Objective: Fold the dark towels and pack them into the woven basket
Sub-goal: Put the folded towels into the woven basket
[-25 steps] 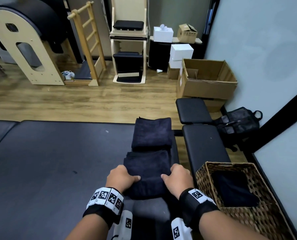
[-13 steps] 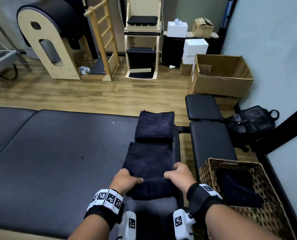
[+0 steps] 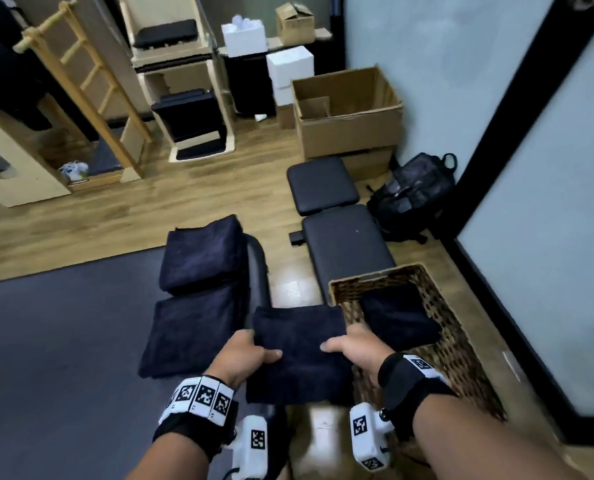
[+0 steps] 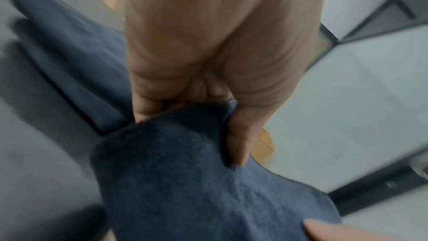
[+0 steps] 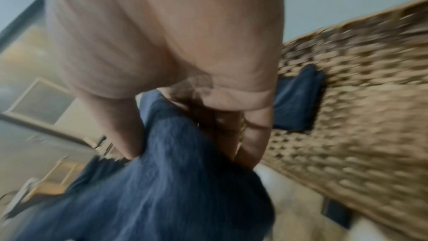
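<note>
Where hands (image 3: 299, 351) grip, towel (image 3: 299, 362) edges unseen.

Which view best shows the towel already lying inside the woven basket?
The head view: the towel in the basket lies flat on the floor of the woven basket, fully visible. The right wrist view shows only a blurred part of it beyond the right hand. The left wrist view does not show it.

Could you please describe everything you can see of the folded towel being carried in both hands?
The folded towel is dark navy, plush terry, folded to a thick rectangle. It is lifted between the mat and the woven basket, level. The left hand grips its left edge and the right hand its right edge, thumbs on top.
</note>
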`<state>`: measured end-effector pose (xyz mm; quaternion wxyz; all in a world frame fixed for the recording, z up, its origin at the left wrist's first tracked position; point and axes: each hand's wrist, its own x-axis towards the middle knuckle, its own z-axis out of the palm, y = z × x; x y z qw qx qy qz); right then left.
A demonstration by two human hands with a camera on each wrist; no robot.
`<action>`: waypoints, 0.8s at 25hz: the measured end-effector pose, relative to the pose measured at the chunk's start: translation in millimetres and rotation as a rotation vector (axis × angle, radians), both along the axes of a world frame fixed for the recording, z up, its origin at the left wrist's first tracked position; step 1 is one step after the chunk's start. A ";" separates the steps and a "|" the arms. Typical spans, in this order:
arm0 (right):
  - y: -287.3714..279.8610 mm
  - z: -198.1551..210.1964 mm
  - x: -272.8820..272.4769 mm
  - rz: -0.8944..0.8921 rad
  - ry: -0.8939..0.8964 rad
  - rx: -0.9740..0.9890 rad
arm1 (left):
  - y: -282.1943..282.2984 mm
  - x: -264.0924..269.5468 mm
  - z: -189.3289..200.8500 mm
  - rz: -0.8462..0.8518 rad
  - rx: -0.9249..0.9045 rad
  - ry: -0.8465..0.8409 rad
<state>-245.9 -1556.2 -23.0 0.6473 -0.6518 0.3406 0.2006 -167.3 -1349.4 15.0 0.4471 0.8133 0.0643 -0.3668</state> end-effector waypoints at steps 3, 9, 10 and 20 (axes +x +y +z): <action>-57.3 -20.6 -53.5 -0.197 -0.012 0.038 | -76.4 -1.9 -15.1 -0.162 0.049 -0.030; -110.6 -71.8 -130.7 -0.564 0.093 0.097 | -216.4 -9.8 -65.2 -0.750 0.270 -0.088; -113.7 -81.6 -135.4 -0.640 0.166 0.134 | -239.3 -11.6 -77.0 -0.852 0.325 -0.098; -131.8 -163.4 -88.1 -1.036 0.311 0.264 | -365.1 41.2 -184.2 -1.110 0.542 -0.189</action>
